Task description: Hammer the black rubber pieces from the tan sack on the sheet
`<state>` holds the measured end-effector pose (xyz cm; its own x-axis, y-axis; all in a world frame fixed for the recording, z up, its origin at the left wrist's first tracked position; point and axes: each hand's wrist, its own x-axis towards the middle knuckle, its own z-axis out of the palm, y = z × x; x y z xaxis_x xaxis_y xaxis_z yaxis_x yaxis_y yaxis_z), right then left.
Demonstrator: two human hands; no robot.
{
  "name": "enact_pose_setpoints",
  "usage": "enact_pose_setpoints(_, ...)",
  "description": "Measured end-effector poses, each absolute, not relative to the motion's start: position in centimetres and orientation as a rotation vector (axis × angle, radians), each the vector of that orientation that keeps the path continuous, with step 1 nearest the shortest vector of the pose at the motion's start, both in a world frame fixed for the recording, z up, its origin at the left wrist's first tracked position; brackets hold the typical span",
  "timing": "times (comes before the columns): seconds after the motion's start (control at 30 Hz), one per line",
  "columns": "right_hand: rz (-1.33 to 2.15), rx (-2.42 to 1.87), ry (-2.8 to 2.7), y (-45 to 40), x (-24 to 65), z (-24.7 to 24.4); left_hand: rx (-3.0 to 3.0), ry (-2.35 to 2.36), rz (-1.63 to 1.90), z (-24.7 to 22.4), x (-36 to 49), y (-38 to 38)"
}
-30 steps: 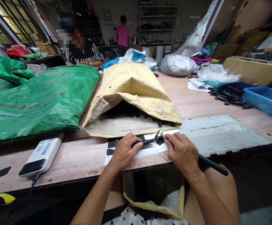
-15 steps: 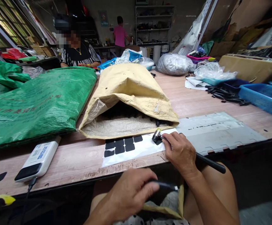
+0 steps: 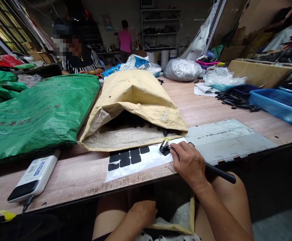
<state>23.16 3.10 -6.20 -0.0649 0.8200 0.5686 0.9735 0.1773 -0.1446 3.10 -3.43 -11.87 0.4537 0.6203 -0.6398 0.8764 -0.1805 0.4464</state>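
My right hand [image 3: 189, 164] is closed around a small hammer [image 3: 221, 172] with a metal head and a black grip. The hammer's head rests by a black patch at the right end of a white sheet [image 3: 151, 161] on the table's front edge. Several rounded black patches [image 3: 135, 157] are stuck on that sheet. My left hand [image 3: 143, 213] is low over my lap, at the mouth of an open yellow-edged bag [image 3: 192, 214]. Its fingers are turned away and hidden, so whether it holds anything does not show.
A yellow woven sack [image 3: 140, 90] with dark pieces inside lies open ahead, beside a green sack [image 3: 40, 110]. A power bank [image 3: 35, 177] sits front left. At right are a grey plate [image 3: 228, 137], black parts [image 3: 236, 102] and a blue basket [image 3: 279, 103]. A person [image 3: 81, 60] sits opposite.
My left hand has moved down to the bag on my lap; the dark slim piece it held no longer shows. My right hand keeps the hammer in place. The view has shifted slightly.
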Motion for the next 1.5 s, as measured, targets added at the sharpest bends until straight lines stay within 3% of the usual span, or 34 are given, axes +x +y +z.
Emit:
enact_pose_setpoints(0.13,-0.369,-1.690,-1.925,3.1,23.1,-6.3,2.020,0.892,-0.339,-4.2,2.6,-2.1)
enact_pose_setpoints(0.23,-0.375,-1.690,-1.920,3.1,23.1,-6.3,1.989,0.730,-0.034,0.8,2.7,1.6)
enact_pose_setpoints(0.3,-0.383,-1.692,-1.912,3.1,23.1,-6.3,2.024,0.863,0.175,2.2,3.6,5.0)
enact_pose_setpoints(0.43,-0.390,-1.687,-1.907,3.1,23.0,-6.3,2.087,1.548,0.508,0.6,7.3,11.6)
enact_pose_setpoints(0.6,-0.366,-1.684,-1.914,3.2,23.0,-6.2,2.103,1.815,0.467,-1.9,10.6,14.6)
enact_pose_setpoints(1.03,-0.365,-1.716,-1.898,3.1,22.9,-6.2,2.078,1.526,0.639,-1.7,-1.0,8.1)
enact_pose_setpoints(1.5,-0.267,-1.531,-1.904,3.3,23.7,-5.1,2.038,1.419,0.776,-3.6,-1.2,5.2)
